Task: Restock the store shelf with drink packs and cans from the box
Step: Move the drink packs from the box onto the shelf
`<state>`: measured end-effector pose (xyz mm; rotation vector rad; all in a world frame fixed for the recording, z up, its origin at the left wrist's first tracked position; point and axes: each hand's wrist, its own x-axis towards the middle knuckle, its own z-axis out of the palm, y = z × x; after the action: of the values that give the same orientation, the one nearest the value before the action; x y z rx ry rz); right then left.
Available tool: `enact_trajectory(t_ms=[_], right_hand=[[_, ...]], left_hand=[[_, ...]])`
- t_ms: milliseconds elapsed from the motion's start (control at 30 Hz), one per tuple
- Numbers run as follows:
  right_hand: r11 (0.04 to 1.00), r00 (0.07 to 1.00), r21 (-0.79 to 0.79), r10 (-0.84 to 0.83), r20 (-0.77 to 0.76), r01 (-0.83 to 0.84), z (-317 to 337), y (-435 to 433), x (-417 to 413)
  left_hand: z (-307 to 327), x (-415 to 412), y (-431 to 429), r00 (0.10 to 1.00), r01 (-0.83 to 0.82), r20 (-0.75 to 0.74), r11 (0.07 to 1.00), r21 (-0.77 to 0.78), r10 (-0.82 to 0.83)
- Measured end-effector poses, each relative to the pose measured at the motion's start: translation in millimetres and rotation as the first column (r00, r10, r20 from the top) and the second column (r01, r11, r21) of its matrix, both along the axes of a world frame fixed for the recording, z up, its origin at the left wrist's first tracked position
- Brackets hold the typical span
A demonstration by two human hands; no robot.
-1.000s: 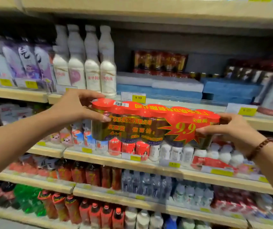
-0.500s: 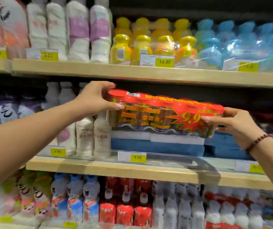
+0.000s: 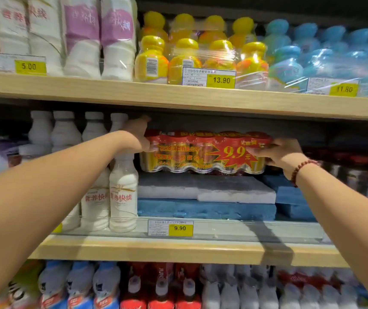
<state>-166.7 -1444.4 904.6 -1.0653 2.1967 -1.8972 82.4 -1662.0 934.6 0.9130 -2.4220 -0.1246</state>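
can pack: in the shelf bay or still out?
In. The can pack sits under the upper shelf board, over foam slabs, both hands gripping its ends.

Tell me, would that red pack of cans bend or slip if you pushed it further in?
Probably not much bending: the can pack is a tight shrink-wrapped row, and the left hand and right hand hold it level by its ends. Its glossy film looks slippery, so it would likely slide over the foam slabs. It is probably heavy for its size.
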Motion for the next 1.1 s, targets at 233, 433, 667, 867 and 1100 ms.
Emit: enact_trajectory(t_ms=[233, 433, 667, 867, 1100], right_hand=[[0.998, 1.0, -0.057, 0.025, -0.013, -0.025, -24.2, -22.4, -14.2], [0.994, 0.998, -0.095, 0.055, 0.033, -0.052, -36.2, -40.4, -28.4], [0.996, 0.997, -0.054, 0.068, 0.039, -0.066, -46.2, -48.5, -35.2], [0.998, 0.997, -0.009, 0.064, 0.048, -0.064, -50.7, -55.3, -40.8], [0.995, 1.0, 0.095, -0.019, -0.024, 0.021, -51.4, -41.7, -32.8]], left_hand=[[2.4, -18.7, -12.9, 0.999, -0.035, 0.038, 0.999, 0.028, 0.034], [-2.2, -36.7, -22.2, 0.995, -0.052, 0.089, 0.997, 0.048, 0.047], [-5.1, -41.7, -25.3, 0.963, -0.053, 0.267, 0.996, 0.078, 0.031], [-7.2, -41.9, -23.0, 0.945, -0.058, 0.324, 0.997, 0.05, 0.039], [-9.7, -38.5, -1.3, 0.935, -0.125, 0.305, 0.974, -0.188, 0.179]])
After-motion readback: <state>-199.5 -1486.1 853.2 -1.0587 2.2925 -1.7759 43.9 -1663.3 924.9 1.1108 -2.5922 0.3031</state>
